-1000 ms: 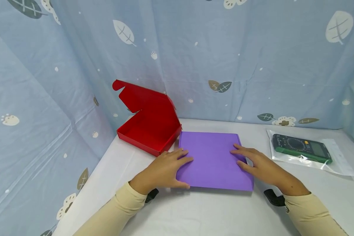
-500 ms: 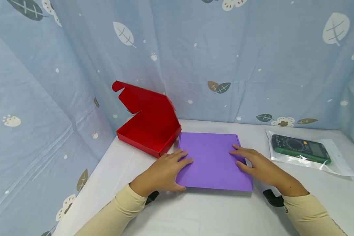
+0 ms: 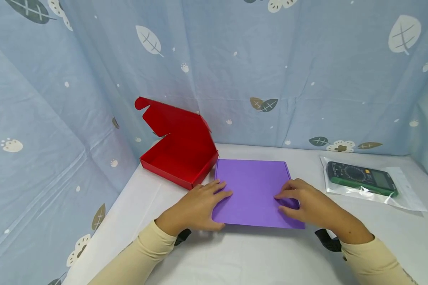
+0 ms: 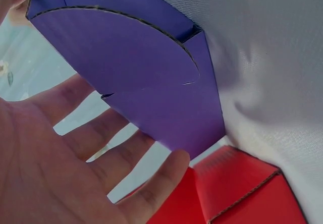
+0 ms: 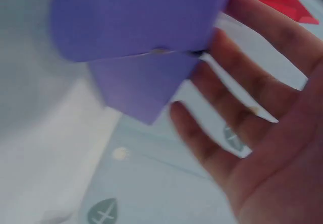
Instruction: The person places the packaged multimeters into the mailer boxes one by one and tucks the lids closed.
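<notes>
A flat purple cardboard box (image 3: 251,186) lies with its lid down on the white table. My left hand (image 3: 196,206) rests over its left edge, fingers spread on the lid and thumb by the front corner. In the left wrist view the fingers (image 4: 121,153) lie nearly straight along the box's edge, beside a side panel with a rounded flap (image 4: 126,47). Over the right edge is my right hand (image 3: 312,204), its fingertips on the lid. The right wrist view shows those fingers (image 5: 247,77) spread and only slightly bent, blurred, against the edge near a side flap (image 5: 136,22).
Behind and left stands a red cardboard box (image 3: 172,174) with its lid raised, its corner close to the purple box. A black and green multimeter (image 3: 362,178) in a clear plastic bag (image 3: 408,194) lies at the right. A patterned blue curtain (image 3: 214,71) hangs behind the table.
My right hand has shifted slightly toward me along the right edge, its fingers drawn closer together. The left thumb has slid a little left at the front edge. The purple box stays in place.
</notes>
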A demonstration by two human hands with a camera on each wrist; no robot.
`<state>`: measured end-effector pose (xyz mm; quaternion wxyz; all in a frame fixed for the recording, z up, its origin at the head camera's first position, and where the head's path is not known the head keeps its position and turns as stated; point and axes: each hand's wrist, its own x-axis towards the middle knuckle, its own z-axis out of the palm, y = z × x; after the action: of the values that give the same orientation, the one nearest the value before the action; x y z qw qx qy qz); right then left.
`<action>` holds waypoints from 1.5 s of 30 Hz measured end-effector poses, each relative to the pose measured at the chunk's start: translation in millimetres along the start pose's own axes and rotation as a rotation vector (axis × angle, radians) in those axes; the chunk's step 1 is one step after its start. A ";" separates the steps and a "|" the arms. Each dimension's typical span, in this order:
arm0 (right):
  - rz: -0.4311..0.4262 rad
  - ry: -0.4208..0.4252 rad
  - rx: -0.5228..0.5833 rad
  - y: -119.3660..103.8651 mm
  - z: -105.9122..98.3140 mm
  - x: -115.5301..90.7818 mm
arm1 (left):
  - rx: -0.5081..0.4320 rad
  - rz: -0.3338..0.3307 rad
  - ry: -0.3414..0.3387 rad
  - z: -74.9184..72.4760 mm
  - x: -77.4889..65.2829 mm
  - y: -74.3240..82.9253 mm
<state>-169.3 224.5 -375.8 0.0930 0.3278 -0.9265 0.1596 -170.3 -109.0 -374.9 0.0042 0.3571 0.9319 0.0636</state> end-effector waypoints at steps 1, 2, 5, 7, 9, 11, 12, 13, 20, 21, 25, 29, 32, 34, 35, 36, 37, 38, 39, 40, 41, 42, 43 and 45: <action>0.016 -0.025 -0.009 -3.4 -1.1 -0.5 | -0.004 0.000 -0.001 -0.2 0.3 -0.2; 0.031 -0.044 -0.020 -6.6 -2.1 -1.2 | -0.006 -0.001 -0.004 -0.3 0.6 -0.4; 0.066 -0.098 -0.061 -15.1 -3.9 -3.8 | -0.018 -0.004 -0.007 -0.8 1.1 -1.3; 0.075 -0.127 -0.087 -19.7 -4.3 -5.4 | -0.025 -0.013 -0.009 -0.5 1.1 -2.2; 0.071 -0.147 -0.109 -23.2 -3.9 -6.0 | -0.033 -0.020 -0.007 -0.4 0.7 -2.9; 0.062 -0.153 -0.128 -25.3 -3.0 -6.3 | -0.039 -0.024 0.000 -0.4 0.2 -3.4; 0.057 -0.151 -0.136 -25.9 -2.5 -6.4 | -0.040 -0.027 0.000 -0.2 0.0 -3.6; 0.052 -0.147 -0.141 -26.2 -1.9 -6.3 | -0.040 -0.027 0.000 -0.3 -0.2 -3.5; 0.037 -0.128 -0.146 -24.5 0.0 -6.3 | 0.004 -0.046 -0.011 -0.9 -0.8 -2.2; 0.036 -0.129 -0.144 -24.4 0.0 -6.2 | 0.010 -0.048 -0.011 -0.8 -0.8 -2.0; 0.035 -0.130 -0.140 -24.9 -0.2 -5.8 | 0.044 -0.036 0.000 -0.8 -1.8 -1.3; 0.028 -0.122 -0.148 -24.9 -0.2 -5.7 | 0.105 -0.022 0.039 -0.3 -3.3 -1.6; 0.022 -0.117 -0.155 -24.3 0.1 -6.0 | 0.154 -0.027 0.070 -0.2 -5.0 -2.0; 0.020 -0.115 -0.156 -24.0 0.4 -6.2 | 0.174 -0.040 0.076 -0.9 -5.6 -1.8; 0.020 -0.115 -0.155 -24.0 0.4 -6.4 | 0.181 -0.047 0.075 -1.4 -5.7 -1.4; 0.020 -0.113 -0.154 -23.9 0.4 -6.6 | 0.191 -0.055 0.071 -2.1 -5.8 -1.0; 0.021 -0.113 -0.153 -23.8 0.4 -6.7 | 0.196 -0.064 0.064 -2.9 -5.9 -0.6; 0.022 -0.112 -0.151 -23.7 0.4 -6.8 | 0.196 -0.074 0.053 -3.9 -5.9 -0.1; 0.024 -0.113 -0.149 -23.6 0.3 -6.9 | 0.195 -0.083 0.041 -4.8 -5.9 0.3; 0.025 -0.113 -0.147 -23.5 0.3 -7.0 | 0.190 -0.090 0.032 -5.6 -6.0 0.6; 0.027 -0.114 -0.147 -23.4 0.2 -7.0 | 0.183 -0.096 0.022 -6.3 -6.0 0.6; 0.028 -0.115 -0.146 -23.3 0.1 -7.1 | 0.175 -0.101 0.011 -7.2 -6.0 0.7; 0.029 -0.116 -0.145 -23.2 -0.1 -7.1 | 0.162 -0.104 -0.002 -7.8 -5.9 0.5; 0.031 -0.117 -0.144 -23.1 -0.4 -7.2 | 0.133 -0.105 -0.022 -8.5 -5.5 -0.2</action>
<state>-149.0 211.9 -372.0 0.0593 0.3147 -0.9444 0.0746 -166.8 -113.8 -366.7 -0.0059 0.3079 0.9514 -0.0027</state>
